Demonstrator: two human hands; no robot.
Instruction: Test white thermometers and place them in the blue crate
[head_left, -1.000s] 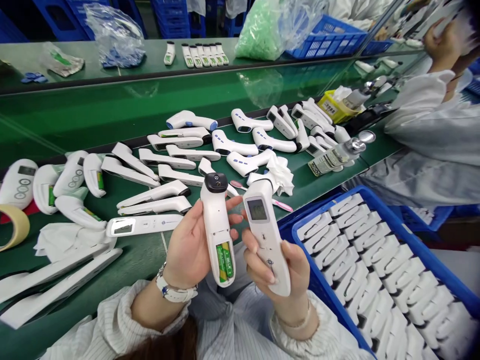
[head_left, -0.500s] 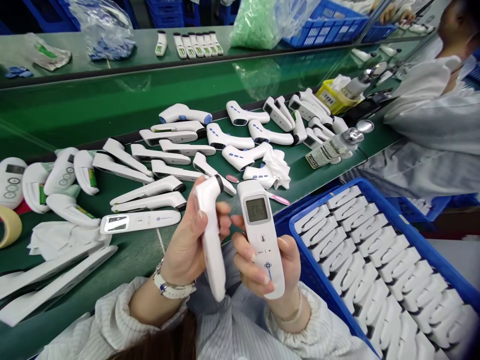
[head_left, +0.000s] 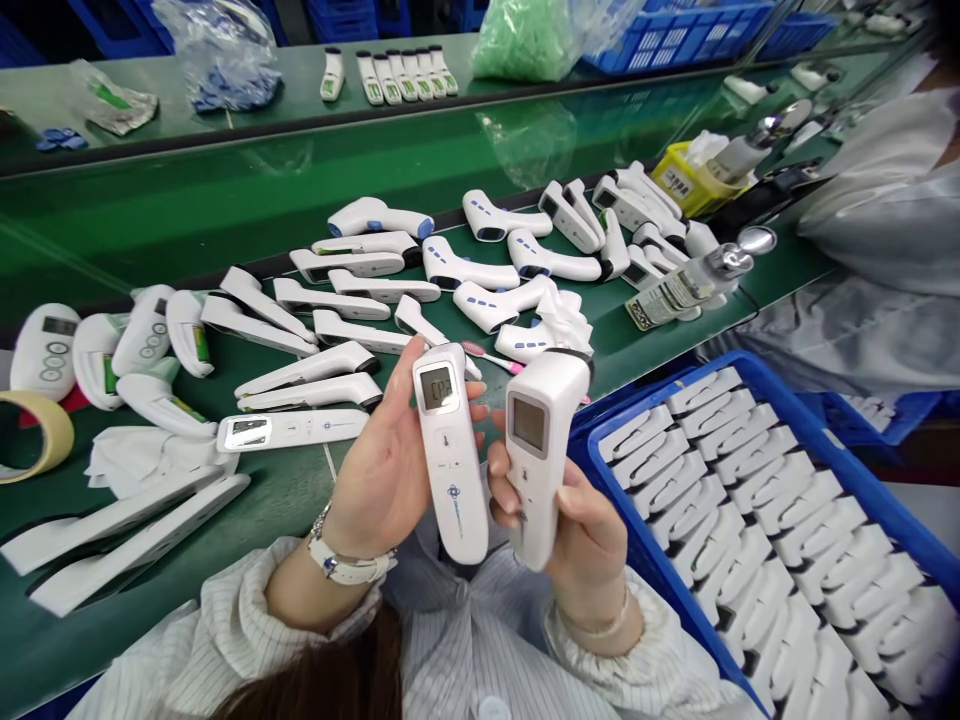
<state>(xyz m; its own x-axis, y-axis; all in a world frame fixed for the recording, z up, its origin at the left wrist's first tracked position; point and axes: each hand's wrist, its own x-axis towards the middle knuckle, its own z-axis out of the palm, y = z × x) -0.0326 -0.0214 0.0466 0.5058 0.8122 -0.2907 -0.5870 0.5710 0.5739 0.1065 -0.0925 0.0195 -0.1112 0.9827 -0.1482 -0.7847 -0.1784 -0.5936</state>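
My left hand (head_left: pixel 386 470) holds a white infrared thermometer (head_left: pixel 453 455), its screen facing me and showing characters. A second white infrared thermometer (head_left: pixel 541 450) is gripped in my right hand (head_left: pixel 589 525), turned so its side and grey screen show. The two thermometers are close together, upright, over my lap at the bench edge. Behind them, a pink-handled brush (head_left: pixel 495 360) lies by a crumpled white cloth (head_left: pixel 559 318). Just left of my left hand, another thermometer (head_left: pixel 292 428) lies face up on the green bench (head_left: pixel 300 490).
Many white thermometers (head_left: pixel 360 262) lie across the bench. A blue crate (head_left: pixel 600 440) filled with rows of them stands at my right. A pump bottle (head_left: pixel 675 292), a yellow basket (head_left: pixel 686 185) and a roll of tape (head_left: pixel 56 440) are around. A co-worker's sleeve (head_left: pixel 870 220) is at the right.
The thermometer in my left hand has turned from side-on to screen towards me. The one in my right hand has turned from facing me to an angle. The view has shifted slightly.
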